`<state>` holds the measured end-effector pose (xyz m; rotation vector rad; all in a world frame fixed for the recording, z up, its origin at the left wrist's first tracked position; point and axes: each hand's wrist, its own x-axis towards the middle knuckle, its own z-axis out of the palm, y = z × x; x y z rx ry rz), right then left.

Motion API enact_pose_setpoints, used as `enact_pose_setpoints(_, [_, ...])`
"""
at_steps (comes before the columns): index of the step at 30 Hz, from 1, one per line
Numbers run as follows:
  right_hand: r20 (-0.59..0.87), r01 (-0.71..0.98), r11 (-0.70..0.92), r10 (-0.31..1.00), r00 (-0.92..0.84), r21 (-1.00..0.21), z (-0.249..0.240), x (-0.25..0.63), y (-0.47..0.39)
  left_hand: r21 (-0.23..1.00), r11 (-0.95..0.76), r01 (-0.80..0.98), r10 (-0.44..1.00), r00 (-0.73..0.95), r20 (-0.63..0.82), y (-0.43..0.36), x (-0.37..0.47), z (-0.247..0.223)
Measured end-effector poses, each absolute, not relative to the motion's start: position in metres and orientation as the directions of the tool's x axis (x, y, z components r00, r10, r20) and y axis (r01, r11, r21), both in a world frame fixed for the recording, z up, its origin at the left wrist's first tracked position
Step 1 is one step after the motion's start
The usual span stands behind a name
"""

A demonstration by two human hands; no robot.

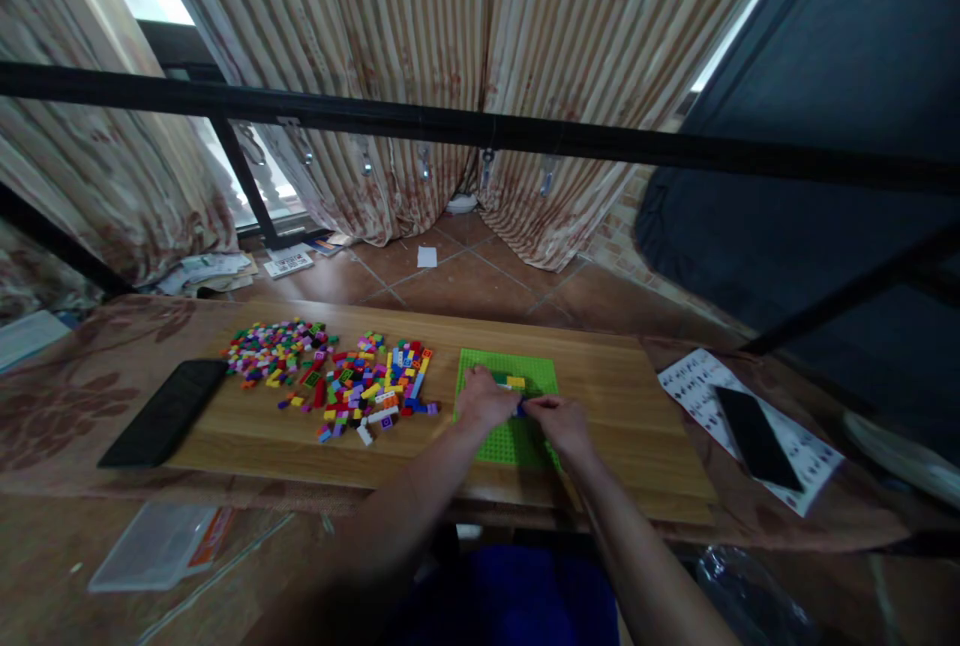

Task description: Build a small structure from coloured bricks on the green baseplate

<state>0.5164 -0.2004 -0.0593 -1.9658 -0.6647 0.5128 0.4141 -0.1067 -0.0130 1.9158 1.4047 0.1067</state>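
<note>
A bright green studded baseplate (pixel 506 448) lies on the wooden board. Near its middle sit a yellow brick (pixel 515 382) and a dark green brick (pixel 499 378), side by side. My left hand (pixel 484 398) rests over the plate's left part, fingers spread onto it beside these bricks; its fingertips are partly hidden. From the right, my right hand (pixel 562 419) reaches over the plate with thumb and fingers pinched together. At its fingertips is a small blue brick (pixel 521 409), mostly covered, close to the left hand.
Loose colored bricks (pixel 375 381) and a heap of smaller pieces (pixel 270 351) lie left on the wooden board (pixel 630 426). A black tray-like object (pixel 165 411) overlaps its left end. At right, a phone (pixel 757 436) lies on a printed sheet (pixel 697 376). A black rail (pixel 450 126) crosses behind.
</note>
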Motion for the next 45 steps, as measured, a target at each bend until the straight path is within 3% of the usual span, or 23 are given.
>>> enact_pose_setpoints(8, [0.076, 0.318, -0.302, 0.606, 0.792, -0.899, -0.058, 0.517, -0.236, 0.704, -0.23, 0.672, 0.833, 0.51, -0.215, -0.092, 0.382, 0.002])
enact_pose_setpoints(11, [0.27, 0.535, -0.339, 0.587, 0.763, -0.774, -0.066, 0.518, -0.256, 0.74, -0.291, 0.607, 0.822, 0.554, -0.132, -0.096, 0.346, 0.004])
enact_pose_setpoints(16, [0.418, 0.748, -0.412, 0.64, 0.644, -0.521, -0.092, 0.508, -0.269, 0.771, -0.417, 0.481, 0.774, 0.633, 0.024, -0.12, 0.285, -0.02])
enact_pose_setpoints(21, [0.453, 0.791, -0.428, 0.655, 0.604, -0.437, -0.108, 0.503, -0.267, 0.681, -0.609, 0.407, 0.7, 0.679, 0.22, -0.124, 0.258, -0.049])
enact_pose_setpoints(33, [0.45, 0.793, -0.448, 0.657, 0.605, -0.413, -0.11, 0.502, -0.267, 0.573, -0.765, 0.294, 0.517, 0.81, 0.276, -0.092, 0.233, -0.051])
enact_pose_setpoints(41, [0.45, 0.809, -0.452, 0.675, 0.585, -0.374, -0.114, 0.503, -0.268, 0.483, -0.851, 0.209, 0.426, 0.812, 0.398, -0.086, 0.23, -0.062])
enact_pose_setpoints(45, [0.456, 0.811, -0.457, 0.672, 0.584, -0.365, -0.115, 0.504, -0.265, 0.454, -0.865, 0.216, 0.41, 0.825, 0.388, -0.085, 0.233, -0.062])
